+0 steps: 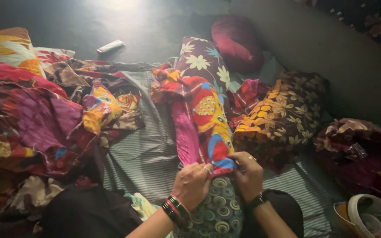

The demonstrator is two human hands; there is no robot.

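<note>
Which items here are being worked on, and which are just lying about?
In hand: left hand and right hand, both gripping the bright red, yellow and blue patterned cloth.

Lying about: brown flower-print cushion, round maroon cushion, small white tube, heap of mixed fabric scraps.

The fingertips of the left hand (193, 183) and the right hand (248, 174) are tucked under the hem of the bright patterned cloth (203, 119), so how they pinch it cannot be told. Both forearms run out of the bottom edge. The cushion with circle print (219, 211) is half covered by that cloth and the hands, and cut off below. The heap of fabric pieces (31, 119) spills past the left edge; its lower part sinks into shadow where single pieces blur together. The small white tube (110, 46) on the floor is too small to identify. The pale bowl (369, 216) is clipped by the bottom right corner, its contents unclear.
</note>
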